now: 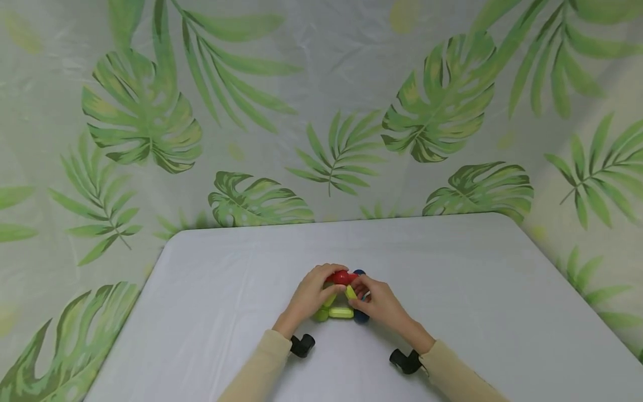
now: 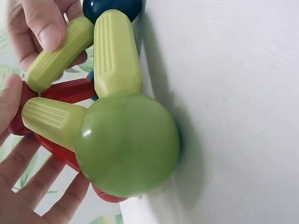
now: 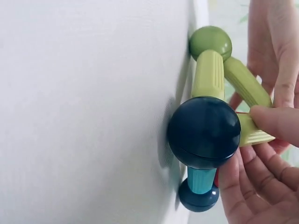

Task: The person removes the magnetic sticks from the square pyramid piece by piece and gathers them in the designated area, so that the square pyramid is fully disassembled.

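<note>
Rod (image 2: 61, 55), ridged, perhaps plastic, pinched by right hand (image 1: 379, 303).

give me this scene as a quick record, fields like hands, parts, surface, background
left hand: holds the red ball at the top of the build
right hand: pinches a slanted yellow-green stick
green ball: low on the left hand's side, two yellow-green sticks meeting it
near dark blue ball: low on the right hand's side
teal stick: between the two dark blue balls
surface: white table
background: leaf-print sheet
</note>
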Available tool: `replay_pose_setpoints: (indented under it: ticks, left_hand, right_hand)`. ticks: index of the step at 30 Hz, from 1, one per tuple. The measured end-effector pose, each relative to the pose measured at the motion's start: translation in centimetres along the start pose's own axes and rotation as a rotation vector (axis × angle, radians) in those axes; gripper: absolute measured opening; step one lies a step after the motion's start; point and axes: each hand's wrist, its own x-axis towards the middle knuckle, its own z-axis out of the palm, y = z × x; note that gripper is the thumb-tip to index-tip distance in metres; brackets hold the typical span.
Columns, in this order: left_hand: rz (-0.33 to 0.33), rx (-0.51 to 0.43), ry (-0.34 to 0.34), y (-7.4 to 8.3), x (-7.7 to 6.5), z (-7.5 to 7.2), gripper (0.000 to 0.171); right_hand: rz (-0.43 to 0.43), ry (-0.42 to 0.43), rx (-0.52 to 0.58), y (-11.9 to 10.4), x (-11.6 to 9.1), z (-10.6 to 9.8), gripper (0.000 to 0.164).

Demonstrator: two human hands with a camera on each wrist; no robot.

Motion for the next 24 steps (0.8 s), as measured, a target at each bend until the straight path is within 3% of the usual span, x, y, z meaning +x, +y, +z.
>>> replay_pose_setpoints:
  ticks: [5, 11, 14, 18, 21, 24]
  left_hand:
    - [0.041, -0.096, -0.017, -0.8, 0.7, -1.1, 0.040]
    - [0.102, -0.219, -0.196, -1.4, 1.4, -1.2, 0.041]
    - [0.107, -0.234, -0.221, -1.4, 1.5, -1.2, 0.040]
    - [0.067, -0.121, -0.156, -1.0, 1.4, -1.3, 0.037]
    - [0.045, 0.016, -0.101, -0.5, 1.3, -1.2, 0.038]
    - [0.035, 0.066, -0.060, -0.2, 1.3, -1.0, 0.040]
  right_hand:
    - [0.030, 0.008, 0.050, -0.5, -0.4, -0.1, 0.021]
    - [0.053, 0.115, 0.080, 0.6, 0.0, -0.5, 0.020]
    - [0.052, 0.095, 0.028, 1.1, 0.5, -0.3, 0.025]
    - [0.040, 0.056, 0.010, 1.0, 0.7, 0.1, 0.024]
    - [0.041, 0.073, 0.027, 0.5, 0.8, 0.6, 0.023]
    - [0.057, 0.106, 0.043, 0.0, 0.8, 1.1, 0.021]
